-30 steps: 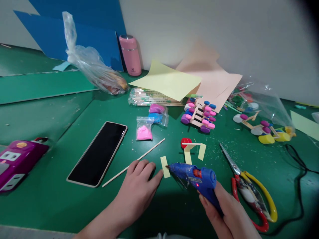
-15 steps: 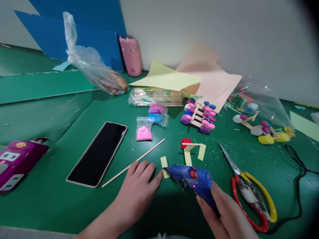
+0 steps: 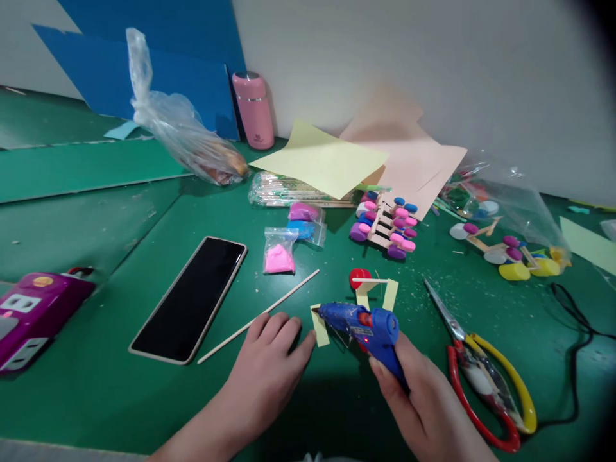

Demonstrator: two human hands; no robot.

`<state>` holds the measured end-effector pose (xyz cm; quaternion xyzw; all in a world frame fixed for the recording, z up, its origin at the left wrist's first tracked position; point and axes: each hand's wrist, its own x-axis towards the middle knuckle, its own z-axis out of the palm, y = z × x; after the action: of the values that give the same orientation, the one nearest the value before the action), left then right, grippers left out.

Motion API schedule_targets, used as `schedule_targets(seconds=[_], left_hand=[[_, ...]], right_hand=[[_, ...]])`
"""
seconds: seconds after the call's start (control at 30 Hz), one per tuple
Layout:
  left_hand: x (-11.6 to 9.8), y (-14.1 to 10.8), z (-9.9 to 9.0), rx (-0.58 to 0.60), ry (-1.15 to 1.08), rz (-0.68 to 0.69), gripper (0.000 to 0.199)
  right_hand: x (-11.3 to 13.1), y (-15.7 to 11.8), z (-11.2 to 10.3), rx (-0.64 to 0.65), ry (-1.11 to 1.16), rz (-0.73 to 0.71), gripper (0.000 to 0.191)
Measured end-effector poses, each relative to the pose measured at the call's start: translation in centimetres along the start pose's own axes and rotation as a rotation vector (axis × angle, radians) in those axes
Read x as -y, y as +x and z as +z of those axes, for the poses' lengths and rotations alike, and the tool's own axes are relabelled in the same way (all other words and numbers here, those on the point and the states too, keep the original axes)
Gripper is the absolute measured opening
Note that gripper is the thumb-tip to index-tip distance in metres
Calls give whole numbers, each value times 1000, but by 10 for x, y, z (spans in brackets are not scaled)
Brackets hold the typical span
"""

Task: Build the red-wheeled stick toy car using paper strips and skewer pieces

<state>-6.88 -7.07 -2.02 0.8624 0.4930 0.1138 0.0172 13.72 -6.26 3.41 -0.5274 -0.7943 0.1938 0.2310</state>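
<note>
the right hand (image 3: 418, 394) was clamped around a blue plastic glue gun (image 3: 382, 346), its nozzle (image 3: 316, 310) at a small, pale-yellow rectangular paper strip (image 3: 320, 332) left of that grip; the left hand (image 3: 267, 359), fingers slightly apart, touched the strip's edge.

Bare forearm (image 3: 205, 417), bare fingers (image 3: 302, 353), greyish clothing (image 3: 315, 457)

Head cam — looking fwd/down, close over table (image 3: 120, 410).
</note>
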Motion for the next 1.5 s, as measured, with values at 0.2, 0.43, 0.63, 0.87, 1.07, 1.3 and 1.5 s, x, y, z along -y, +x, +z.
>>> schedule_targets(seconds=[0.2,0.43,0.63,0.87,1.07,1.3,1.5], left_hand=[[0,-1,1,14,7,-1,30],[0,0,2,5,15,-1,30],[-1,0,1,-12,22,-3,29],[-1,0,0,-21,0,-7,29],[-1,-2,4,-15,0,-21,28],[0,-2,3,-11,12,-7,30],[-1,-1,3,-15,22,-7,30]], right_hand=[[-5,0,3,101,32,71,33],[-3,0,2,39,11,7,34],[-5,-2,0,21,-19,18,32],[-9,-4,-2,64,7,46,32],[-9,-3,-1,121,32,88,34],[-10,-7,-1,79,2,43,33],[-11,-16,-6,42,-89,-23,39]])
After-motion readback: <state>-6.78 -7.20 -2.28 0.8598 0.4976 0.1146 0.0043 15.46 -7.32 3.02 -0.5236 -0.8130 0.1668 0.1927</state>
